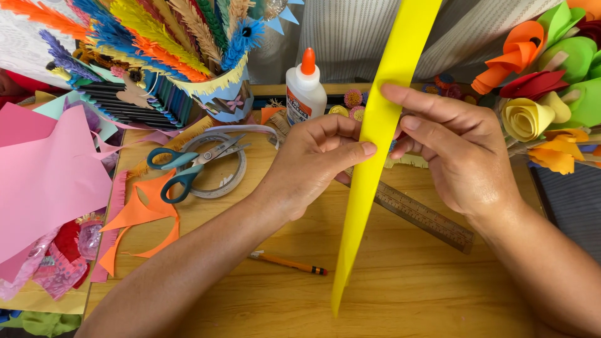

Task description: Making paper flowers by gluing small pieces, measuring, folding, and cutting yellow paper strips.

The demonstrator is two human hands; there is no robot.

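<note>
A long yellow paper strip (pixel 366 181) runs from the top of the view down to a point near the table's front. My left hand (pixel 313 159) pinches its left edge with thumb and fingers. My right hand (pixel 451 147) holds the strip from the right, fingers pressed along its upper part. Both hands hover above a wooden ruler (pixel 426 218) lying on the wooden table (pixel 400 281).
Blue-handled scissors (pixel 188 166) rest on a tape roll (pixel 216 178). A glue bottle (pixel 305 91) stands behind. An orange pencil (pixel 288 263) lies near the front. Pink paper sheets (pixel 44 175) and orange scraps (pixel 141 216) sit left; rolled paper flowers (pixel 544 81) crowd the right.
</note>
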